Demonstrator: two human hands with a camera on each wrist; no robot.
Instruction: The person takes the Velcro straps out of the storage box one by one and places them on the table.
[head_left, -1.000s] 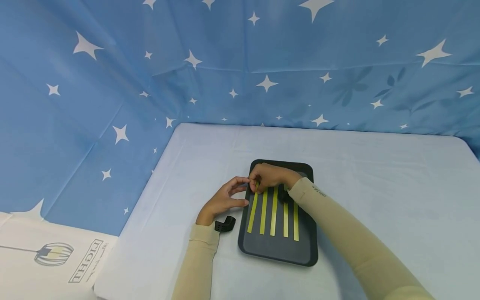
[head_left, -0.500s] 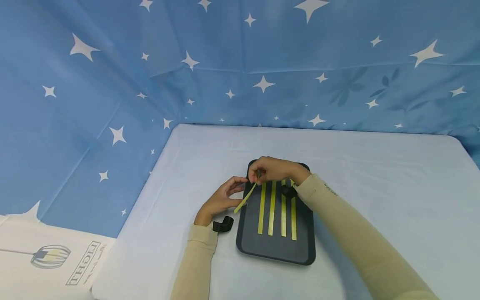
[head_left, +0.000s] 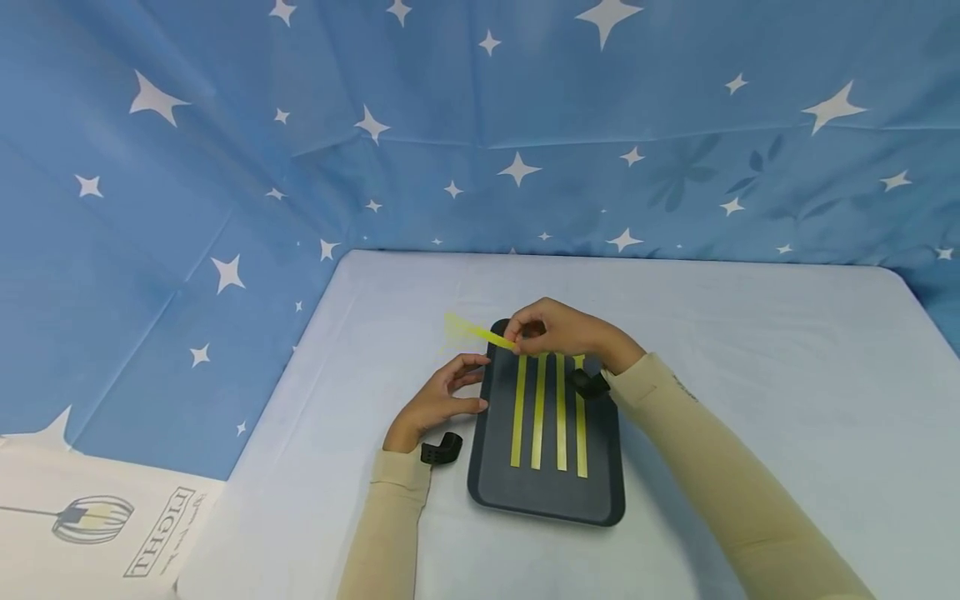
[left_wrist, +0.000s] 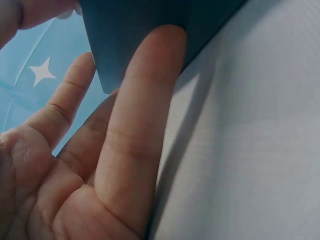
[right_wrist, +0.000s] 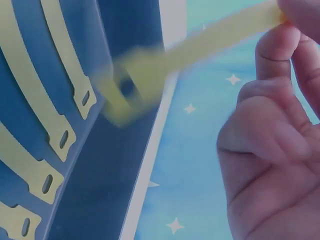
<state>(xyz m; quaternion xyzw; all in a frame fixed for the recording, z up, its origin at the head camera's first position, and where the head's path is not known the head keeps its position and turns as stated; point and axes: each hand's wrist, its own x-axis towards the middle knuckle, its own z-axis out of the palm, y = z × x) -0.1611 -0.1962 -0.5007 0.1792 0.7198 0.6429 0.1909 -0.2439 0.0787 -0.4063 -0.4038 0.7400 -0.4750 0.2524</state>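
Observation:
Near the far left corner of the dark tray (head_left: 551,500), my right hand (head_left: 562,329) pinches a yellow slotted strap (head_left: 491,337) between thumb and fingertips. Its slotted head looks blurred in the right wrist view and points left, past the tray rim. Several similar yellow straps (head_left: 537,417) lie side by side lengthwise in the tray; serrated edges and slotted heads show on these straps (right_wrist: 65,132) up close. My left hand (head_left: 438,400) rests at the tray's left edge, fingers extended. In the left wrist view, the thumb (left_wrist: 140,115) touches the tray's dark side (left_wrist: 120,40).
A white cloth (head_left: 750,375) covers the table around the tray. Blue star-patterned fabric (head_left: 420,100) hangs behind and to the left. At the lower left lies a cream cloth (head_left: 90,542) with a printed lamp. Black wrist devices (head_left: 441,450) sit on both wrists.
My right hand has lifted the leftmost yellow strap off the tray and swung its free end up to the left. The left hand stays at the tray's edge.

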